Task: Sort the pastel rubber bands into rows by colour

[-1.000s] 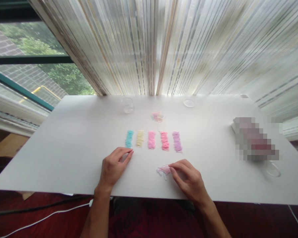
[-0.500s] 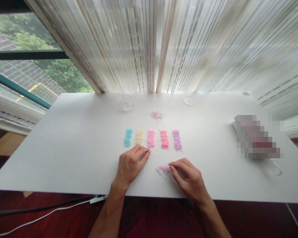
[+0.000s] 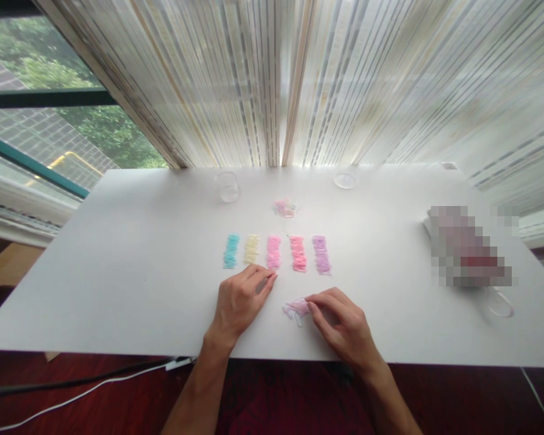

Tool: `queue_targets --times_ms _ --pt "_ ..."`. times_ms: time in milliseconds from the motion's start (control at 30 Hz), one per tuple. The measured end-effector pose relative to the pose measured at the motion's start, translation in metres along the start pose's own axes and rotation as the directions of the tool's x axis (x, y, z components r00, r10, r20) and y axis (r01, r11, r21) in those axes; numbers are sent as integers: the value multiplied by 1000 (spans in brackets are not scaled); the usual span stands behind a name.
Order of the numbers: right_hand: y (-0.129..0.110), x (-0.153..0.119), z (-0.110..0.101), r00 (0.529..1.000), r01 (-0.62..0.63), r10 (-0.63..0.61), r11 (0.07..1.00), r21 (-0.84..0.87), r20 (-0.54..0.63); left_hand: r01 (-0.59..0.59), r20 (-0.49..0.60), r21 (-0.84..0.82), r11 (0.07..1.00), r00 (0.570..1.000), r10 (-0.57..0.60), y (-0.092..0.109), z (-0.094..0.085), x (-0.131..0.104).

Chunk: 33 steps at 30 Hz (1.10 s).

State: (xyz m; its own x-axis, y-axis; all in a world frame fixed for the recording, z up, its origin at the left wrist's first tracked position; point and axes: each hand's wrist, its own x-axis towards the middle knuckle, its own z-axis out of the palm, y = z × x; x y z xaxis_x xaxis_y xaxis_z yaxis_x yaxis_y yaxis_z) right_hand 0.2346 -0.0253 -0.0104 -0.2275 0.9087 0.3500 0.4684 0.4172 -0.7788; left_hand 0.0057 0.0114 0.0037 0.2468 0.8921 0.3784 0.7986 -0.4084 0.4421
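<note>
My left hand (image 3: pixel 242 302) rests on the table just below the pink column (image 3: pixel 274 252) of small thin loops. Its thumb and forefinger are pinched together at the column's lower end; what they hold is too small to make out. My right hand (image 3: pixel 340 317) has its thumb and forefinger closed at the edge of a small loose pile (image 3: pixel 295 309) of pink, lilac and pale blue loops. Whether one loop is between those fingertips is hidden. Beside the pink column stand a turquoise column (image 3: pixel 231 251), a yellow column (image 3: pixel 251 249), a coral column (image 3: pixel 298 254) and a purple column (image 3: pixel 321 255).
Behind the columns lies a mixed pile (image 3: pixel 284 208) of loops. A clear container (image 3: pixel 228 188) and a clear round lid (image 3: pixel 345 180) stand near the table's back edge. At the right is a blurred-out object (image 3: pixel 466 248) with a clear ring (image 3: pixel 500 303) by it.
The view has shifted slightly. Both hands keep nearly the same place and pose, the left at the pink column, the right at the near pile.
</note>
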Motion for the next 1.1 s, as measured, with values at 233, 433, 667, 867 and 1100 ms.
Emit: queue_targets --times_ms 233,433,667,867,1100 --pt "0 1 0 1000 -11 11 1000 4 -7 -77 89 53 996 993 72 21 12 15" --pt "-2 2 -1 999 -37 37 999 21 -6 -81 114 63 995 991 73 25 18 23" --pt "-2 1 -2 999 -44 44 999 25 -10 -42 65 -35 999 997 44 13 7 19" --pt "-1 2 0 998 -33 34 999 21 -54 25 34 -283 959 999 -16 9 -2 16" --pt "0 3 -2 970 -75 71 997 -10 -235 10 105 -454 891 994 42 34 9 16"
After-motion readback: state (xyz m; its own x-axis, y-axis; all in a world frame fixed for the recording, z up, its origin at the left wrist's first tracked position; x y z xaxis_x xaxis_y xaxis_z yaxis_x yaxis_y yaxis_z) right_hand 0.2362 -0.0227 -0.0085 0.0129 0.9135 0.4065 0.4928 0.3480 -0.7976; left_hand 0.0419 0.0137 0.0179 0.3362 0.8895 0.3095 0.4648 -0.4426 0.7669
